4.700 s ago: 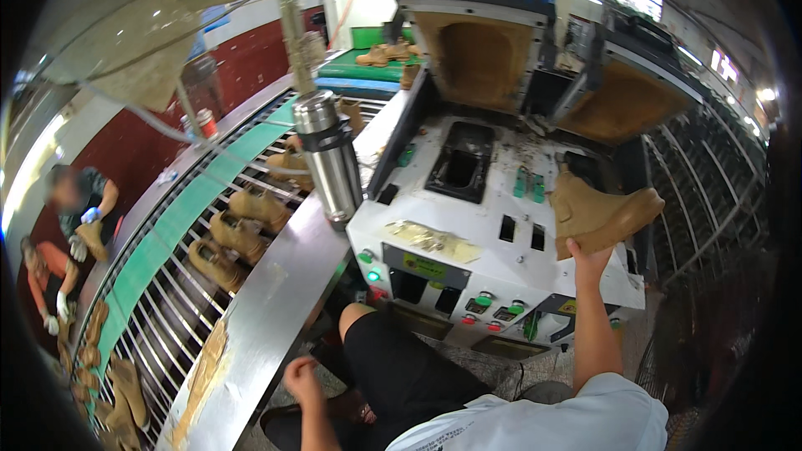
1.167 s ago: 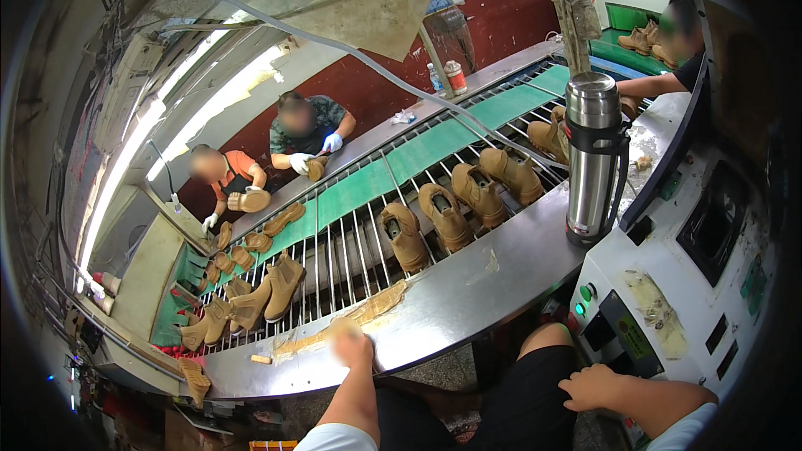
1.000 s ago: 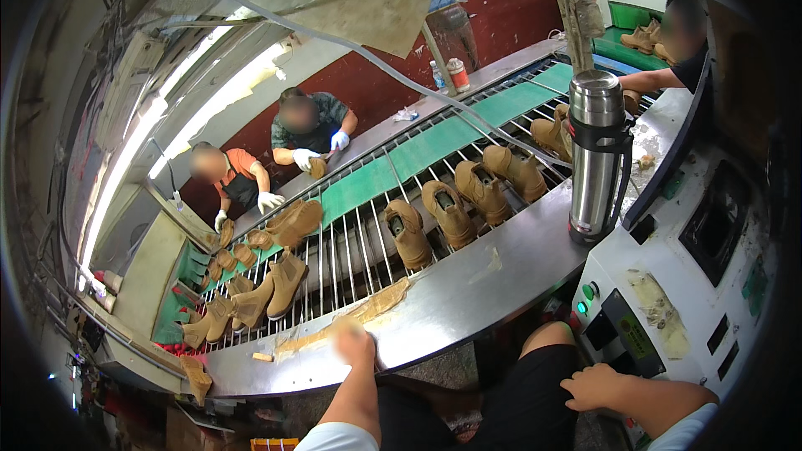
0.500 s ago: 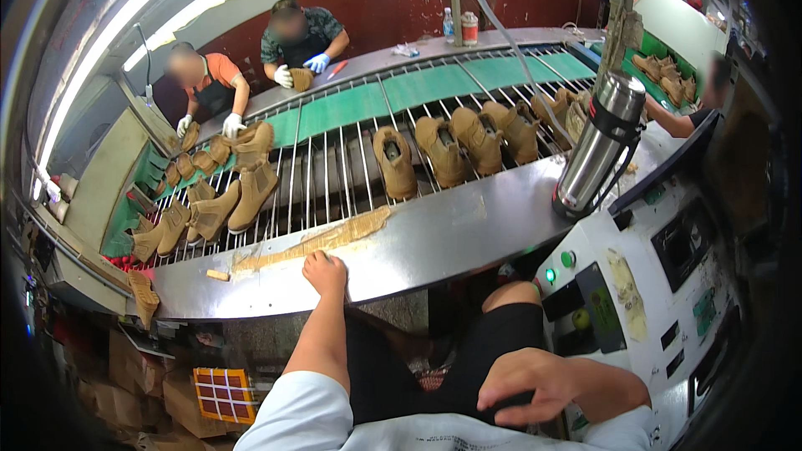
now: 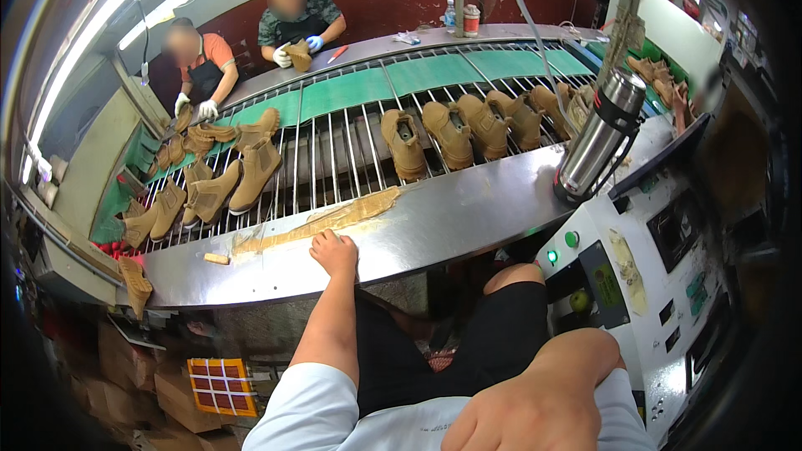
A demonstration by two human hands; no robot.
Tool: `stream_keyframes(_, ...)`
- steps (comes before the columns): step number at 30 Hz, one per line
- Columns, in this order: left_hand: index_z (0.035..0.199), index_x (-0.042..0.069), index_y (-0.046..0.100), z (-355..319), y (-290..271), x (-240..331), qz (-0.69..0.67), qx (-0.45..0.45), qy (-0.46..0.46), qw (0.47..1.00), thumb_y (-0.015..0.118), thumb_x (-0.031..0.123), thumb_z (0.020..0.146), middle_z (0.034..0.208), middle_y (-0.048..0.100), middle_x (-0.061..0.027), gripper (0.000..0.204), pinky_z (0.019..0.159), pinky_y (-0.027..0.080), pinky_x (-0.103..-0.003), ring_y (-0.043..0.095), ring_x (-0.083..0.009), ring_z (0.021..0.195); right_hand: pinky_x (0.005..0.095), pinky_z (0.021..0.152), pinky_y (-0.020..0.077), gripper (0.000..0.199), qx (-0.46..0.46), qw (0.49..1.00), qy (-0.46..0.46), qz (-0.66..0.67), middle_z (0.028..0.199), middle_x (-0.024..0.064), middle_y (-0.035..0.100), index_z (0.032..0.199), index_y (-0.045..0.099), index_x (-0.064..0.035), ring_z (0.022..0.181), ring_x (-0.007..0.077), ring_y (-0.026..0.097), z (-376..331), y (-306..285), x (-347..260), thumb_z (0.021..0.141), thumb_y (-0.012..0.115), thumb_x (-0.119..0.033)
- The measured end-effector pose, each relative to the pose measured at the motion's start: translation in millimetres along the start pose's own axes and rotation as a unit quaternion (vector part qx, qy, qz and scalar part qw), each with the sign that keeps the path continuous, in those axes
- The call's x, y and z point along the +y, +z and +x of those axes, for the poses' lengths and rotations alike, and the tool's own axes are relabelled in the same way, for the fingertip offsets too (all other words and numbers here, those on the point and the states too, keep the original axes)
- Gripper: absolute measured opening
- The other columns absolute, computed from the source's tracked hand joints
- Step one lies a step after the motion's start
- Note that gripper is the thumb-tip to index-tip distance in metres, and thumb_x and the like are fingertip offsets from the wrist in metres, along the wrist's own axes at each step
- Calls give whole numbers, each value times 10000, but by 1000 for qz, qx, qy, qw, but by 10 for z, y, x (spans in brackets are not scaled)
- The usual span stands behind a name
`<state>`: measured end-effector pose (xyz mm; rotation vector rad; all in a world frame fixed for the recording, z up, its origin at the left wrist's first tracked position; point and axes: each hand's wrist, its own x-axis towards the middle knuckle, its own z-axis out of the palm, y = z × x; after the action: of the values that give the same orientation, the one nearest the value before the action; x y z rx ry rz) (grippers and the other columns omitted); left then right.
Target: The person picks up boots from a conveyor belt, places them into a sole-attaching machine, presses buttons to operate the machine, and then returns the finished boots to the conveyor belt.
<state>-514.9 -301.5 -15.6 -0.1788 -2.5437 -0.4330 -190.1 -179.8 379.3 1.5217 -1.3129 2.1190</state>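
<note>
My left hand [image 5: 336,253] rests on the near edge of the metal table [image 5: 468,217], its fingers lying on the surface beside a strip of brown tape [image 5: 334,219]; it holds nothing. My right hand [image 5: 535,422] is raised close in front of my chest, its back toward me. Its fingers are bent and run out of the picture below, so whatever they may hold is hidden. Beyond the metal ledge, tan boots [image 5: 256,175] stand on the roller conveyor to the left. A row of tan shoes [image 5: 403,146] stands on it to the right.
A steel thermos [image 5: 603,134] stands on the ledge at right, above a white machine [image 5: 576,263] with a lit green button. Across the green belt [image 5: 351,98], two people in gloves handle footwear. A small tan block [image 5: 216,258] lies left; cartons [image 5: 180,401] sit below.
My right hand has come up closer and turned, with its back now toward me. My left hand stays on the ledge. The far worker at left has lowered their hands; the view has shifted slightly.
</note>
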Motion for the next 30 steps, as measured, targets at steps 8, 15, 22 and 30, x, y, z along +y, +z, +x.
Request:
stream_keyframes(8,922,7,582,-12,27,-61,-17,-30,-24,999,616,193,750,1039,556,-184,255,941,344,-498,499,-341,1061,272,430,276,136,-36,999,3,-19,624,-22,443,991,644,-136,458,126,406,204,43,302,898,555,-92)
stream_keyframes(15,898,1,588,-24,-5,-142,-39,-15,-18,999,616,173,726,1059,560,-198,245,947,354,-489,497,-361,1065,275,425,265,159,-68,997,33,-1,618,-18,437,1024,637,-139,452,127,393,354,18,528,883,587,-86)
stream_keyframes(22,863,13,554,28,31,-32,-14,28,3,1000,594,171,714,973,540,-196,221,904,356,-487,493,-353,1011,281,439,281,184,-100,995,24,6,626,-7,443,1075,640,-151,471,131,406,477,-30,720,914,553,-128)
stream_keyframes(30,934,-2,597,34,-40,-93,-39,-56,-39,997,584,177,734,1075,551,-210,268,997,317,-534,477,-385,1119,323,633,481,214,-7,921,366,-130,733,62,592,1005,625,-7,659,201,590,-57,-628,971,817,643,-109)
